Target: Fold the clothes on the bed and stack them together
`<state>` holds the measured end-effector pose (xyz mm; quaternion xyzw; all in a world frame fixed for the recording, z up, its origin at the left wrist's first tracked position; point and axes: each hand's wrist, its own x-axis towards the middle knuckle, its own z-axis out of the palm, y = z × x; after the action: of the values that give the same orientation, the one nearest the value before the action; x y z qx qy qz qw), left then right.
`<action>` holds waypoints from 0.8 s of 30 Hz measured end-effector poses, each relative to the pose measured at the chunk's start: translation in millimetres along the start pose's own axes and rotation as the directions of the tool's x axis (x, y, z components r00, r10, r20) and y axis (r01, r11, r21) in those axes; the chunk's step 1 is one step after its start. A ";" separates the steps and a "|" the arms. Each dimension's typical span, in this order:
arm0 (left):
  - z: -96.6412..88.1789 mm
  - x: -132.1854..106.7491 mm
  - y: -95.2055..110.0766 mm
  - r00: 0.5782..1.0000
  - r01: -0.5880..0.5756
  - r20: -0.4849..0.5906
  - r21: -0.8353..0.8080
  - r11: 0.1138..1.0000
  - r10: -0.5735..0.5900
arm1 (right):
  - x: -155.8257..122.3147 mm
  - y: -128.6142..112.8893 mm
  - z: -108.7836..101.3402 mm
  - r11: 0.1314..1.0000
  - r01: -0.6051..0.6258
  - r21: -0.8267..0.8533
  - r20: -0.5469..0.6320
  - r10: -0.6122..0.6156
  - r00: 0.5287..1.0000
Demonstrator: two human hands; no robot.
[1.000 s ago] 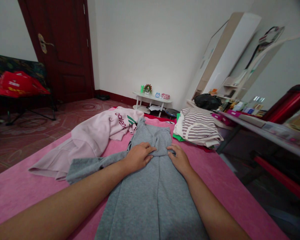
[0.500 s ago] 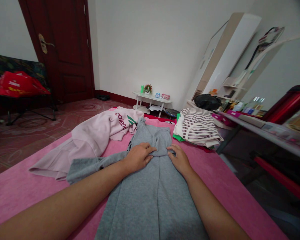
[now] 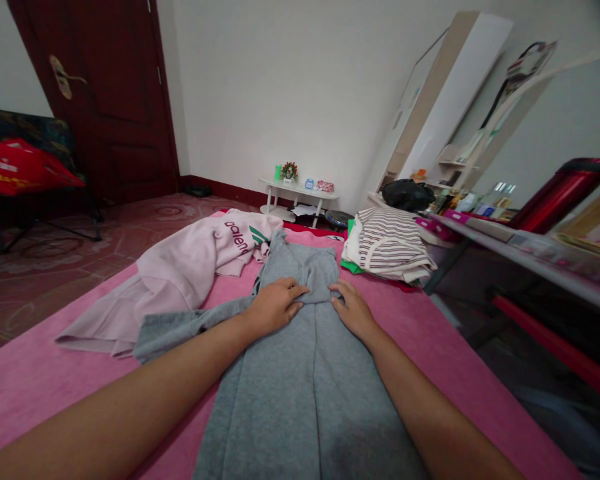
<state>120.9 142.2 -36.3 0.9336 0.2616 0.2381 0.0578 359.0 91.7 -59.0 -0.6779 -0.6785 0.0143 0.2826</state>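
Note:
A long grey garment (image 3: 280, 393) with a seam down its middle lies lengthwise in front of me; its exact kind is unclear. A narrow sleeve- or leg-like part sticks out to the left, partly under my left forearm. My left hand (image 3: 275, 305) rests on the garment, its thumb and fingers closed at a fold near the middle. At the garment's right edge, my right hand (image 3: 353, 308) has bent fingers gripping the cloth. Left of the garment lies a rumpled pale pink sweatshirt (image 3: 180, 260) with dark lettering and a green patch.
Everything lies on a pink bed cover (image 3: 420, 373). Folded striped clothes (image 3: 393, 243) are stacked at the far right. A cluttered desk (image 3: 525, 250) stands along the right side. Beyond the bed are a low white table (image 3: 300, 189) and a dark red door (image 3: 100, 100).
The view has shifted slightly, so the surroundings sit a little further left and higher. Both hands keep the same place on the grey garment.

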 end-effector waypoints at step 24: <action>-49.9 81.4 -48.8 0.944 0.327 0.191 -0.402 0.855 -0.271 | -214.1 -96.1 -138.7 0.931 -0.355 0.081 0.285 0.320 0.904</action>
<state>135.7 225.1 29.9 0.8591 0.3405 0.2176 0.3142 310.3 -165.2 18.2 -0.7570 -0.5801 0.1988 0.2257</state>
